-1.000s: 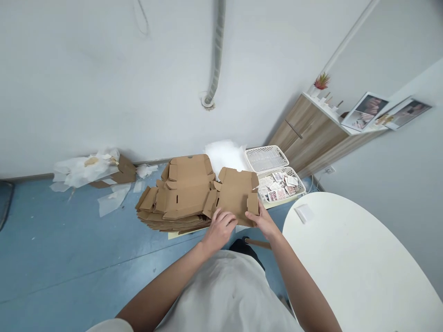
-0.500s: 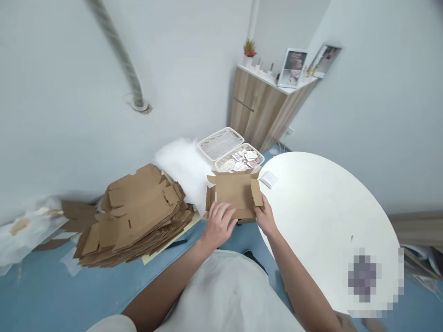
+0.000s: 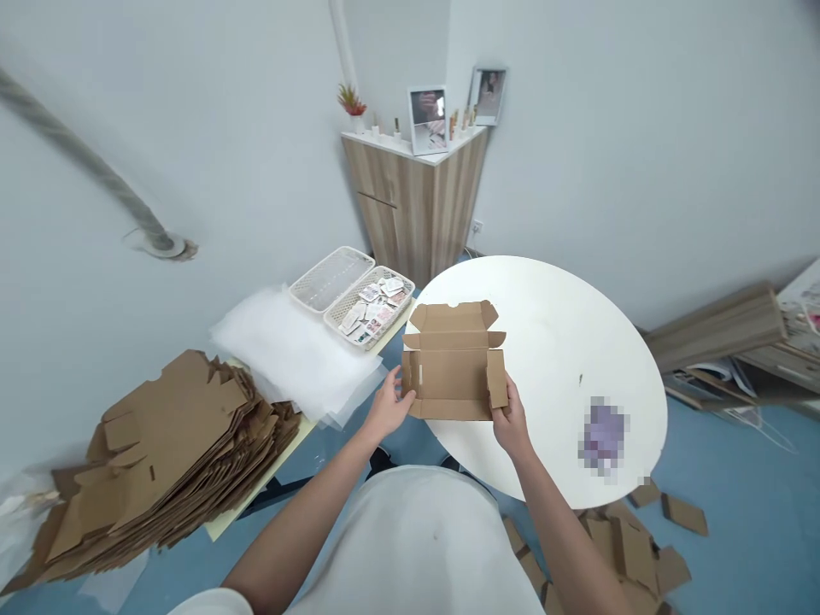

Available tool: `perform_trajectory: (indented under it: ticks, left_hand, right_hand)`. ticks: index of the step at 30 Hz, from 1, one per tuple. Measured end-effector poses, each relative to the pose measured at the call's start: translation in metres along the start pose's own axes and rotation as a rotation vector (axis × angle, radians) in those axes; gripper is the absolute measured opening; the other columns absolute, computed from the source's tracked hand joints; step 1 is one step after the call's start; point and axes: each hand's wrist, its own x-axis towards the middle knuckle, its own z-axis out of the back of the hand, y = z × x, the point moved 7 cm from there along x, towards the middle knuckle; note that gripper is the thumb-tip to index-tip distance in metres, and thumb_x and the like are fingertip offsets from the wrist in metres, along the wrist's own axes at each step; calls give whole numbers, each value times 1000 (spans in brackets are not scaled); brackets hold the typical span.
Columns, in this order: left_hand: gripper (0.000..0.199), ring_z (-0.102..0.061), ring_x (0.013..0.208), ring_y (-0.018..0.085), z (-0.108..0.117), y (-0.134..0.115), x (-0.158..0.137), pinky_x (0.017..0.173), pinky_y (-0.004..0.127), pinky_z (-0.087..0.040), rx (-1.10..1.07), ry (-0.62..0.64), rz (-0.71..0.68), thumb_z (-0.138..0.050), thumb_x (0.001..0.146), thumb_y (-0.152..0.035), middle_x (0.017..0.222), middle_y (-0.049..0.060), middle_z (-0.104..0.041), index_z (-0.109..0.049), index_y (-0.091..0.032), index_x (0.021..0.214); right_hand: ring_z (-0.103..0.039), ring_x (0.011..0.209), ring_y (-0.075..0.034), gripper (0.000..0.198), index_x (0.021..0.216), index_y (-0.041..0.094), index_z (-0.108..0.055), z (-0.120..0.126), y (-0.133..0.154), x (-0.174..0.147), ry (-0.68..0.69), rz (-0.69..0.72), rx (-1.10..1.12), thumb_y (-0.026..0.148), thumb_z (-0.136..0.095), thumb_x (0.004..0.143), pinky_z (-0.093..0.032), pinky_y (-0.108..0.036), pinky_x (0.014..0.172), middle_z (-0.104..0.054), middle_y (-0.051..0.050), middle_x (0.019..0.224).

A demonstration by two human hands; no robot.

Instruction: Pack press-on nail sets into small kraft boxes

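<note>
A partly folded cardboard box [image 3: 453, 373] is held up in front of me, its side walls raised and its lid flap spread away from me. On the box's left wall, my left hand [image 3: 389, 405] grips the near corner, thumb inside and fingers outside. My right hand [image 3: 511, 420] is closed round the right wall at its near end. The box overlaps the near left edge of the round white table [image 3: 615, 342] from my view. Nothing lies inside the box.
A tall stack of flat cardboard blanks [image 3: 172, 453] and white foam sheets [image 3: 288, 342] lie on the left. Behind them a white basket [image 3: 336, 320] holds small packets. A wooden cabinet [image 3: 410, 209] fills the corner. Folded boxes [image 3: 634, 551] lie on the floor at right.
My view has swung right. The box is now over the table's edge with its lid flap in sight. My left hand has shifted from the near edge to the left wall.
</note>
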Motion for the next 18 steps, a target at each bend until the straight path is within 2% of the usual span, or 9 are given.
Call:
perform_trajectory:
  ticks: [4, 6, 9, 13, 18]
  left_hand:
    - [37, -59, 87, 16, -37, -1, 11, 74, 29, -47, 69, 63, -24, -40, 75, -14, 102, 8, -61, -47, -15, 111]
    - [30, -59, 87, 17, -54, 1, 14, 73, 30, -46, 103, 112, -31, -38, 74, -14, 94, 7, -63, -53, -15, 101]
    - [28, -59, 84, 19, -74, 1, 17, 70, 31, -46, 138, 163, -26, -39, 74, -17, 91, 8, -63, -54, -14, 98]
    - [27, -58, 78, 19, -88, -2, 22, 67, 30, -44, 204, 150, -14, -41, 73, -20, 89, 9, -63, -54, -13, 96]
    - [25, -59, 71, 18, -97, 1, 37, 65, 29, -43, 179, 217, 7, -47, 70, -28, 80, 5, -64, -58, -15, 88]
  right_hand:
    - [-35, 122, -20, 54, 132, 25, -26, 36, -40, -20, -66, -111, 13, 36, -41, 81, -32, -38, 98, -36, -4, 134]
    - [-35, 122, -20, 53, 130, 24, -29, 52, -62, -31, -119, -182, 40, 38, -42, 81, -31, -38, 99, -37, -4, 134]
    - [-42, 116, -22, 50, 123, 21, -41, 71, -92, -46, -206, -310, 135, 44, -42, 79, -35, -38, 95, -45, -6, 127]
    - [-53, 100, -23, 48, 108, 17, -53, 85, -125, -65, -336, -485, 276, 51, -42, 76, -43, -34, 82, -58, -9, 111]
    - [-55, 84, -20, 39, 87, 16, -57, 97, -162, -87, -486, -663, 190, 50, -45, 73, -44, -29, 67, -62, -8, 91]
